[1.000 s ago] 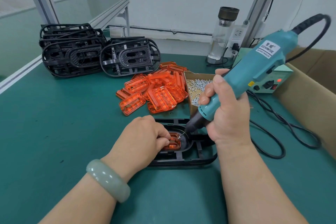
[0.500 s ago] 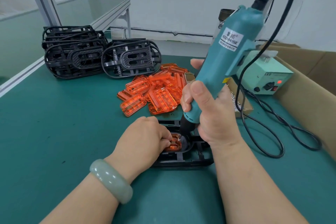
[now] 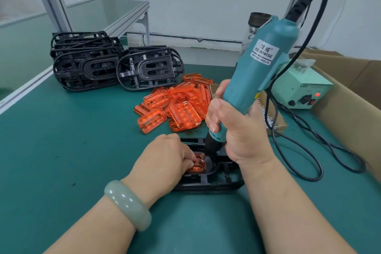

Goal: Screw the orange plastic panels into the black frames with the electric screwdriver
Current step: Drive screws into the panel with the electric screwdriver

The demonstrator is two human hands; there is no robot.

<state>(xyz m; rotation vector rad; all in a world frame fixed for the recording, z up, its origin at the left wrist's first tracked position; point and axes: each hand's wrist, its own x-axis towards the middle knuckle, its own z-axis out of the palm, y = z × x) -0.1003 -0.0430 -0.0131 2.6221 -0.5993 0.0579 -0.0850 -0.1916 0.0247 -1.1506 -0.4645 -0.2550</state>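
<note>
Right hand [image 3: 243, 134] grips the electric screwdriver [image 3: 257, 72] over the orange panel [image 3: 199, 168] pinched by the left hand [image 3: 162, 159].

views: 1 | mount: head-worn, wide-angle | facing: forward and down | range: close over the green table [image 3: 68, 146]

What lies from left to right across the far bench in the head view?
large stack of black frames, smaller black frame stack, pile of orange panels, electric screwdriver, pale green power box, cardboard box
</note>
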